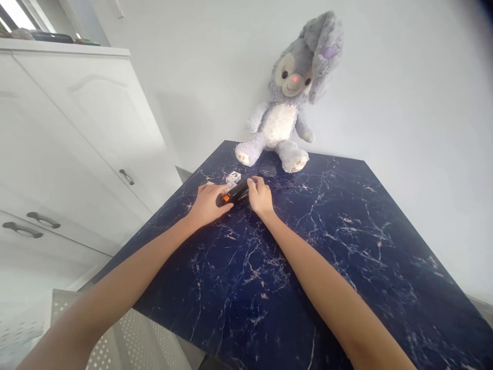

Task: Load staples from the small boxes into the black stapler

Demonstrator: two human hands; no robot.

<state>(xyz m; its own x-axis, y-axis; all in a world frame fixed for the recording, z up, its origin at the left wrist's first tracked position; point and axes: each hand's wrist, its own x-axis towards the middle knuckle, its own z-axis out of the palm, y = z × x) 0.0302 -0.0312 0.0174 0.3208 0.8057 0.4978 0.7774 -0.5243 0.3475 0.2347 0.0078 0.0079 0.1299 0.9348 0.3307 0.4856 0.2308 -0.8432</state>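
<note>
Head view: black-and-orange object [240, 190] between both hands [208, 204]

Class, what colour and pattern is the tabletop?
Head view: the tabletop is dark blue with pale, marble-like veins.

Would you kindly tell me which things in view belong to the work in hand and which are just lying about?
In the work, it seems:
black-and-orange object, between left hand and right hand
perhaps the small white box beyond it

Apparently just there:
grey plush rabbit
items atop the cabinet
</note>
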